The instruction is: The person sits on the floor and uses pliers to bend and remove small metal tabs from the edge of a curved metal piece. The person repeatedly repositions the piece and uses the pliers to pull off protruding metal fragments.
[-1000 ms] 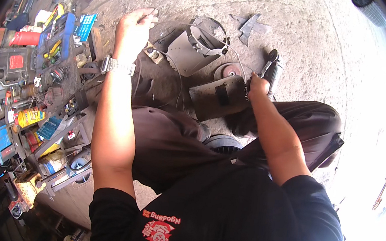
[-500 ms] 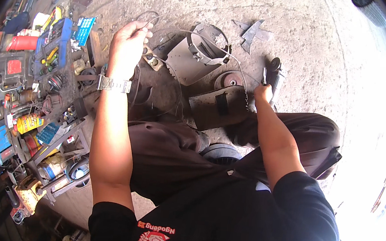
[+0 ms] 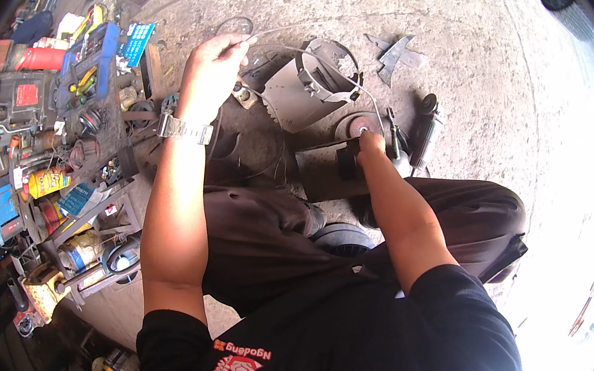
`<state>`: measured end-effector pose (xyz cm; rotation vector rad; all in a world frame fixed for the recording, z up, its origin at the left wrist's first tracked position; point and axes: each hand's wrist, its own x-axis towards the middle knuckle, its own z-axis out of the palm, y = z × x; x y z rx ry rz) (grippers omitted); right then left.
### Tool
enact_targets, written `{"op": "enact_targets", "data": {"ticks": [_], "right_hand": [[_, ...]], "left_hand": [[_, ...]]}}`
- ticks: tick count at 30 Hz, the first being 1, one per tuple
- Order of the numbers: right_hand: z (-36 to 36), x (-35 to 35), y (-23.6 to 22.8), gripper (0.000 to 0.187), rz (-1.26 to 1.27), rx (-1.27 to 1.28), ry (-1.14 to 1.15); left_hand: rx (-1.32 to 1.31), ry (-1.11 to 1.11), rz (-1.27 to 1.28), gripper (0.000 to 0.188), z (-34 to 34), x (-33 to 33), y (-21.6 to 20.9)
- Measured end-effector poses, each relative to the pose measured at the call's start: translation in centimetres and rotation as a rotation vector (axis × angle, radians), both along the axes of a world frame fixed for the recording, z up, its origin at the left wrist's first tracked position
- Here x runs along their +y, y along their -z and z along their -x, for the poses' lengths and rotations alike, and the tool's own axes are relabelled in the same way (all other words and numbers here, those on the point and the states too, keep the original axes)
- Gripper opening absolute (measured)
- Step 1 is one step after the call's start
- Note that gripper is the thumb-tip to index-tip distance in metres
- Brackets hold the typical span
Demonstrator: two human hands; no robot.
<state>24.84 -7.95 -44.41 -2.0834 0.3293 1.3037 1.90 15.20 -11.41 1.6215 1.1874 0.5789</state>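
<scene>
Thin cable [image 3: 298, 49] arcs across the upper middle of the frame, its left end at the person's left hand, its right end dropping near the right hand. At the left, a blue tool case [image 3: 86, 65] lies open among cluttered tools. Next, in the upper left, the left hand [image 3: 215, 68] pinches the cable between thumb and fingers, a metal watch [image 3: 185, 130] on its wrist. A grey welding helmet [image 3: 303, 95] sits under the cable's arc at upper centre, a dark flat shield [image 3: 316, 173] below it. Just beside the shield's upper edge is a round disc [image 3: 350, 124]. The right hand [image 3: 371, 148] looks curled over the shield; its grip cannot be told. Farther right, an angle grinder [image 3: 427, 135] lies on the floor.
</scene>
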Motion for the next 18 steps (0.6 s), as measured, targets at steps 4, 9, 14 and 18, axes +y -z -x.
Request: {"op": "enact_targets", "data": {"ticks": [4, 9, 14, 18], "right_hand": [[-0.1, -1.3, -1.6, 0.035, -0.129, 0.019, 0.133], [-0.7, -3.9, -10.0, 0.047, -0.259, -0.176, -0.153], [-2.7, -3.6, -22.1, 0.064, -0.585, -0.354, -0.139], [-5.8, -3.1, -27.9, 0.022, -1.075, -0.175, 0.129]], "left_hand": [[-0.023, 0.051, -0.023, 0.020, -0.6, -0.2, -0.8], [-0.034, 0.167, -0.089, 0.022, -1.2, -1.1, -0.6], [0.027, 0.189, -0.166, 0.024, -1.7, -3.1, -1.5], [-0.139, 0.182, 0.004, 0.018, -1.4, -4.3, -1.0]]}}
